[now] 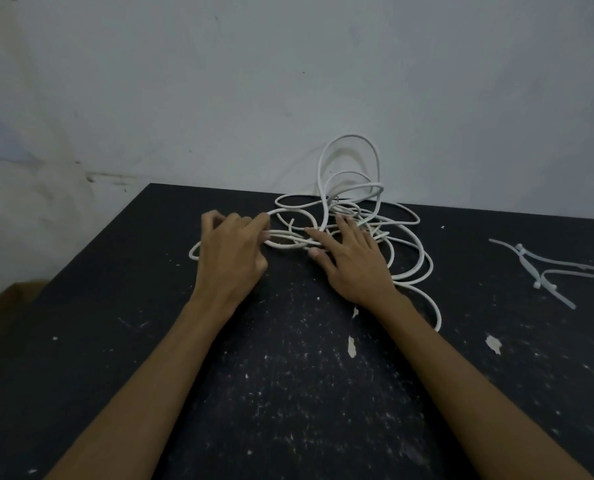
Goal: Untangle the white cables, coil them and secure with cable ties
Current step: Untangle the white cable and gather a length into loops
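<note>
You are at the very start: the white cables [354, 216] lie in one loose tangle on the black counter [288, 393], nothing is coiled, and no tie is on them. The tangle sits at the counter's far edge, touching the wall [288, 81], with two tall loops standing up against it and lower loops spilling toward you on the right side of the heap. Your left hand [231, 258] is at the left end of the tangle, its fingers curled round a low strand, so that grip is closed on cable. Your right hand [351, 261] lies flat on the near middle of the tangle, fingers straight and spread, pressing strands down without holding any. The cable ties [544, 268] lie untouched well to the right of the tangle, near the counter's right edge. Everything is left to do: separating, coiling, tying. For room, judge the near side of the tangle best; bare counter stretches toward you, speckled with white flecks. Behind the tangle the wall blocks any pull, and left of it the counter's edge drops off near your left hand.
</note>
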